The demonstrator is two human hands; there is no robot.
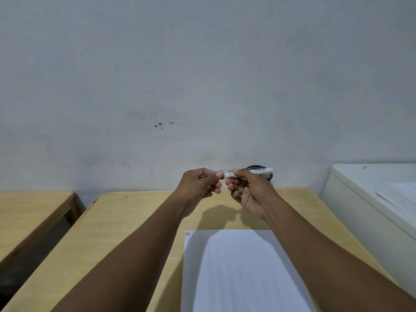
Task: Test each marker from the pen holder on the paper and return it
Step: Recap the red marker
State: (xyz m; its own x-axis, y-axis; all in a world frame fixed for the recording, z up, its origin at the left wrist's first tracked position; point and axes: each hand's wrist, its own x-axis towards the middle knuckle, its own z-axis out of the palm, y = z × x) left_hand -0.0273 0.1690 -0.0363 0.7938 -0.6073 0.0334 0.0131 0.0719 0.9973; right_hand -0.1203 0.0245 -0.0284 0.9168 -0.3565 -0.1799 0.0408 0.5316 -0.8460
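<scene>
I hold a white marker (pixel 258 171) level above the table, its barrel in my right hand (pixel 249 192). My left hand (pixel 200 184) pinches the marker's left end, which its fingers cover. Behind my right hand stands a black mesh pen holder (pixel 267 176), mostly hidden by the hand and the marker. A white sheet of paper (pixel 238 271) lies on the wooden table (pixel 126 226) below my arms. Three short test strokes (pixel 188 233) mark its top left corner.
A second wooden table (pixel 29 212) stands to the left across a dark gap. A white cabinet or appliance (pixel 371 199) stands at the right edge. A pale wall rises directly behind the table.
</scene>
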